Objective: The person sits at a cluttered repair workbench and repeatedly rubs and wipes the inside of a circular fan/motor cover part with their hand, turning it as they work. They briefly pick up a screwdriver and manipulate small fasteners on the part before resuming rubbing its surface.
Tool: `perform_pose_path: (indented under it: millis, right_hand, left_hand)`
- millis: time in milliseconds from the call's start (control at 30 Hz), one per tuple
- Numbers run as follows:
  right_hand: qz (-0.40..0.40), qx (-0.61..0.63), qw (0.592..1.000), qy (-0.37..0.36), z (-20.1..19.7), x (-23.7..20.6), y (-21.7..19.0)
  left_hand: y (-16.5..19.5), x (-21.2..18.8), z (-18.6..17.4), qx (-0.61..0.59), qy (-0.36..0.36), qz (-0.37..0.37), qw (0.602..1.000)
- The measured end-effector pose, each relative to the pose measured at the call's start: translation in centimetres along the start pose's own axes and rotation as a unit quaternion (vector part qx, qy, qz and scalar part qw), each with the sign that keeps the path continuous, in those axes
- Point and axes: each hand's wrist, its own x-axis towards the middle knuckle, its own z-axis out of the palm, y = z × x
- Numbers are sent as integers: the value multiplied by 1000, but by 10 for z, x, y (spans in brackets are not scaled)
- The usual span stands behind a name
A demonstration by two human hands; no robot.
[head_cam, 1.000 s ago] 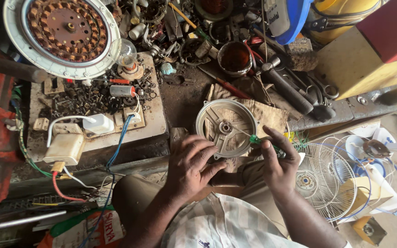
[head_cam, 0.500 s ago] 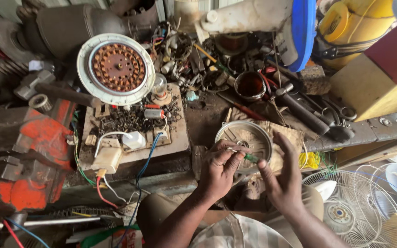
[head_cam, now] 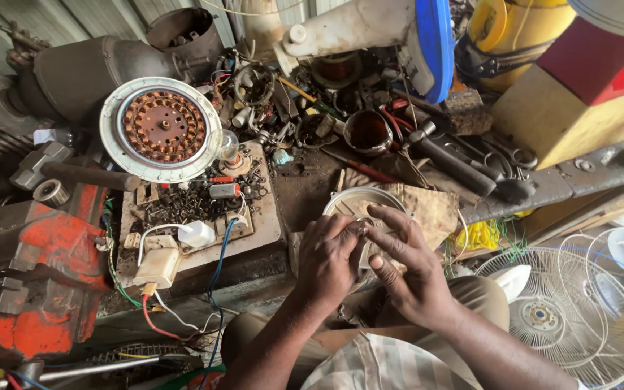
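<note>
At the near edge of the worktop (head_cam: 297, 195), both hands are working on the round motor cover (head_cam: 359, 206). Left hand (head_cam: 326, 263) is pinching its centre; right hand (head_cam: 409, 271) is grasping the right rim.

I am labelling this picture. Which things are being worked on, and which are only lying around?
In use: left hand and right hand, both on the round metal motor cover.

Lying about: copper-wound stator, red vise, white fan guard, white plug, pliers.

Soft even daylight, mild shadows, sharp focus, wide-angle edge distortion
</note>
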Motion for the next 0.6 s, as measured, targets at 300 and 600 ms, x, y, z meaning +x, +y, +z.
perform_pose_path:
  millis: [300, 600]
  right_hand:
    - [94, 290, 952, -33, -12, 0, 20]
    - [118, 487, 864, -50, -42, 25, 40]
  left_hand:
    - [3, 12, -1, 79, -99, -1, 992]
    - [-30, 18, 1, 41, -199, -120, 972]
